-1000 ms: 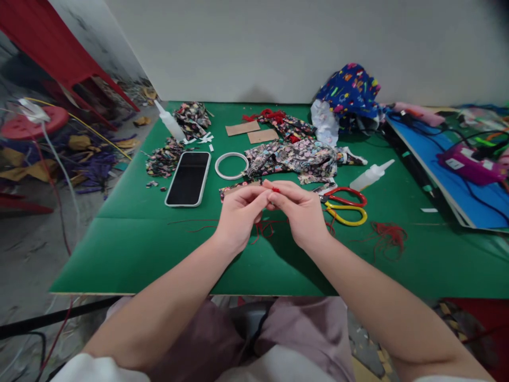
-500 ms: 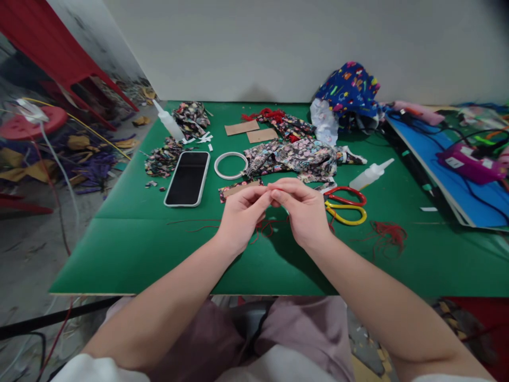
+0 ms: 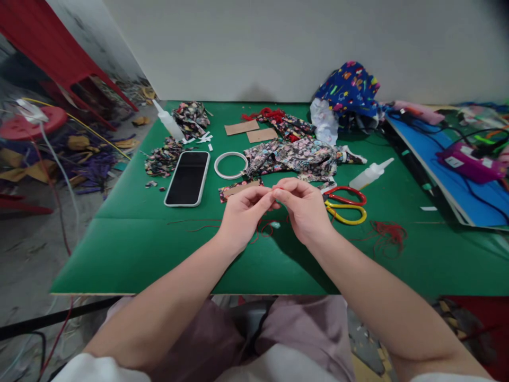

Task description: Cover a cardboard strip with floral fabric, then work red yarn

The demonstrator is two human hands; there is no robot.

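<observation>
My left hand (image 3: 242, 215) and my right hand (image 3: 304, 207) meet above the table, thumbs and fingertips pinched together. A trace of red shows between the fingertips, and red thread (image 3: 264, 228) trails below and to the left of them, so both hands appear closed on it; the fingers hide most of it. Under the hands is a small pale bluish piece (image 3: 275, 225), too blurred to name. Just beyond the left hand lies a floral strip with brown card (image 3: 238, 188). Beside the right hand are scissors (image 3: 350, 204) with one red and one yellow handle loop.
A phone (image 3: 187, 179), a white ring (image 3: 230, 165) and floral cloth (image 3: 294, 159) lie on the green table (image 3: 131, 254). Two glue bottles (image 3: 369, 176), brown cards (image 3: 242, 127), a red thread bundle (image 3: 387, 236) and a blue patterned cloth (image 3: 350, 93) surround the hands.
The pinched fingertips have shifted very slightly to the right. The small pale piece now shows below them, where it was not visible before. The rest of the table looks the same.
</observation>
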